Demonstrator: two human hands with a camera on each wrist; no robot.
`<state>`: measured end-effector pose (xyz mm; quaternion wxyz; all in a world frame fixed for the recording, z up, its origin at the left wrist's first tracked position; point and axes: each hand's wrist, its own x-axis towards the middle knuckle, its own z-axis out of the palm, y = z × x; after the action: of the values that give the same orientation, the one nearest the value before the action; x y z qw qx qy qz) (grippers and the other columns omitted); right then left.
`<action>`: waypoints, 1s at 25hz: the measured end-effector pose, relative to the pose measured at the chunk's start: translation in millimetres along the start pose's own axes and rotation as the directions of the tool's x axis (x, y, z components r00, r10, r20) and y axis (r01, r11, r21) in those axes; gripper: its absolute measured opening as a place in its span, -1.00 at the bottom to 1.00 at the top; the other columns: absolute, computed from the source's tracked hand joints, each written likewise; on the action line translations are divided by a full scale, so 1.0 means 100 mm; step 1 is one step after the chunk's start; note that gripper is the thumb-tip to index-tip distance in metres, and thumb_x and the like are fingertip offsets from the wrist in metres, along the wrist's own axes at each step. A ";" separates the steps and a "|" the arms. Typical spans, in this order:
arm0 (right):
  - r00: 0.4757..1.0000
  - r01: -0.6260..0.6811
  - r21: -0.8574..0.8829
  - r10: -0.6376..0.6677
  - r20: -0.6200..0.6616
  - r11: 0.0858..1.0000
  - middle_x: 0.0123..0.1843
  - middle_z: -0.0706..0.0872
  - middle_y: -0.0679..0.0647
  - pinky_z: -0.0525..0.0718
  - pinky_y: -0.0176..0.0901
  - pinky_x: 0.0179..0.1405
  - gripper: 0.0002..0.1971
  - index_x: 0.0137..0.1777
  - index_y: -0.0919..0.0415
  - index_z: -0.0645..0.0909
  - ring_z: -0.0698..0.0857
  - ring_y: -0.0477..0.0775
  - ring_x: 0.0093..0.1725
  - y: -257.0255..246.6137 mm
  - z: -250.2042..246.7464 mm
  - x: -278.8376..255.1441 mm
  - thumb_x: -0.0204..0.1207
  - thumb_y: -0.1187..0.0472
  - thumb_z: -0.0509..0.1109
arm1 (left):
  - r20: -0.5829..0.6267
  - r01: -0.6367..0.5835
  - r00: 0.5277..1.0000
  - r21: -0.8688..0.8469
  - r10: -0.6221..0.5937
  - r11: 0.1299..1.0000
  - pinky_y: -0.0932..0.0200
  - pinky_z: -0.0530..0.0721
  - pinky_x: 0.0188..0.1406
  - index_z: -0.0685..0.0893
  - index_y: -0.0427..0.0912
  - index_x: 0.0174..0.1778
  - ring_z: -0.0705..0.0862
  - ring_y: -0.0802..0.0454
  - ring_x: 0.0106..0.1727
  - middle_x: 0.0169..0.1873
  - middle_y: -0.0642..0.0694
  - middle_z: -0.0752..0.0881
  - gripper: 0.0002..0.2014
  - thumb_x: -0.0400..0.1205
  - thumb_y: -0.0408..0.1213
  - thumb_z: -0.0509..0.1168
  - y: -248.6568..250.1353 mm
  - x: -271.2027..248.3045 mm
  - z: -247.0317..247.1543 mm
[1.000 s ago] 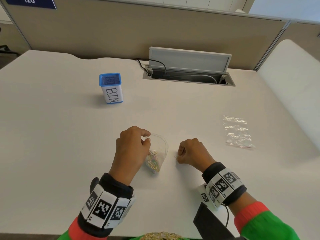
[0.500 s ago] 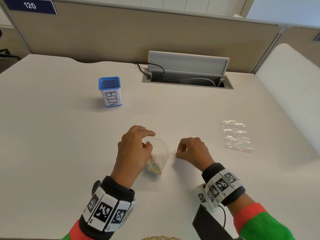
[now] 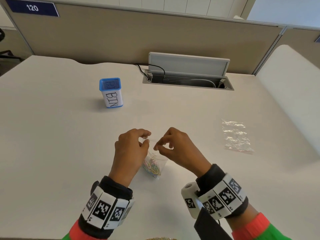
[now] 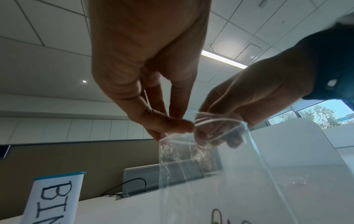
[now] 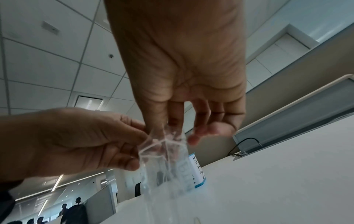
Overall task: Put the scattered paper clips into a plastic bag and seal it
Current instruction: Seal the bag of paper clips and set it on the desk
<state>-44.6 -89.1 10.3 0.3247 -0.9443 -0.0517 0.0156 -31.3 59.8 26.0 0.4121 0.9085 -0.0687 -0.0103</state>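
The left hand [image 3: 129,153] pinches the near-left edge of the clear plastic bag [image 3: 156,163] between thumb and forefinger, holding its mouth up above the table [image 3: 60,144]; the left wrist view shows the thumb tip pressed on the rim while the mouth stands open in a loop. The right hand [image 3: 174,148] now sits right beside the left, its thumb and forefinger drawn together at the bag's opening. 1 second ago that hand lay low on the table to the right of the bag, fingers curled down at a single clip; half a second ago it had lifted slightly, and now it has come across to the bag's mouth. Whether it holds a clip or the rim I cannot tell: the fingertips are too small and blurred in every view.

The bag's lower part hangs below and between the 2 hands, with a heap of coloured paper clips [image 3: 152,168] gathered in its bottom, just right of the left wrist. The mouth is not sealed.

Far ahead of the left hand stands a blue-rimmed cup marked BIN [image 3: 111,92]. Well off to the right of the right hand lies a second, flat plastic bag [image 3: 236,135]. Both sit where they did earlier.
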 end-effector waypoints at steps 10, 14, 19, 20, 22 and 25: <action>0.991 -0.007 0.191 0.032 -0.130 0.982 -0.28 0.82 -0.02 0.70 -0.43 -0.23 -0.92 -0.22 0.17 0.81 0.76 -0.13 -0.32 0.21 -0.20 -0.32 0.32 0.35 0.56 | -0.056 -0.040 0.998 -0.091 0.035 0.995 0.58 0.60 -0.38 0.74 -0.11 0.01 0.78 0.09 -0.36 -0.23 -0.02 0.77 -0.84 0.57 -0.34 0.32 -0.15 -0.03 -0.05; 0.956 -0.064 0.427 0.178 -0.234 0.902 -0.29 0.84 -0.01 0.65 -0.47 -0.30 -0.83 -0.15 0.14 0.76 0.77 -0.18 -0.34 0.38 -0.26 -0.40 0.31 0.39 0.56 | 0.009 -0.081 0.996 -0.155 0.083 0.985 0.54 0.66 -0.25 0.77 -0.10 -0.01 0.79 0.15 -0.32 -0.24 0.02 0.80 -0.84 0.56 -0.34 0.33 -0.15 -0.10 0.01; 0.919 -0.139 0.557 0.316 -0.236 0.819 -0.28 0.84 0.12 0.74 -0.26 -0.33 -0.87 -0.10 0.18 0.79 0.77 0.00 -0.33 0.51 -0.18 -0.43 0.38 0.36 0.52 | 0.040 -0.103 0.993 -0.135 0.110 0.985 0.57 0.63 -0.23 0.74 -0.03 0.03 0.76 0.13 -0.18 -0.11 0.13 0.75 -0.78 0.56 -0.40 0.31 -0.19 -0.10 0.06; 0.914 -0.141 0.557 0.324 -0.244 0.819 -0.29 0.84 0.12 0.74 -0.26 -0.35 -0.90 -0.14 0.20 0.80 0.76 -0.01 -0.35 0.52 -0.17 -0.43 0.39 0.36 0.51 | 0.045 -0.101 0.993 -0.127 0.108 0.987 0.56 0.63 -0.25 0.73 -0.02 0.04 0.75 0.13 -0.17 -0.07 0.14 0.73 -0.75 0.55 -0.42 0.30 -0.20 -0.10 0.06; 0.917 -0.142 0.547 0.318 -0.242 0.825 -0.31 0.83 0.10 0.73 -0.27 -0.36 -0.93 -0.17 0.22 0.80 0.74 -0.03 -0.36 0.54 -0.17 -0.42 0.40 0.35 0.50 | 0.052 -0.080 0.995 -0.124 0.087 0.989 0.53 0.58 -0.25 0.72 -0.02 0.07 0.73 0.13 -0.18 -0.05 0.14 0.72 -0.75 0.54 -0.41 0.33 -0.24 -0.07 0.07; 0.925 -0.138 0.533 0.301 -0.231 0.835 -0.32 0.82 0.03 0.75 -0.26 -0.35 -0.95 -0.17 0.19 0.79 0.73 -0.08 -0.35 0.53 -0.16 -0.40 0.41 0.30 0.50 | 0.072 -0.028 0.997 -0.161 0.040 0.986 0.40 0.63 -0.21 0.73 -0.02 0.03 0.74 0.12 -0.23 -0.11 0.11 0.74 -0.81 0.52 -0.30 0.40 -0.29 -0.04 0.11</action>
<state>-78.5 -144.9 -9.8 0.5615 -0.8155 0.1150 -0.0801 -33.0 70.7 -3.3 0.4810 0.8701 -0.0986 -0.0427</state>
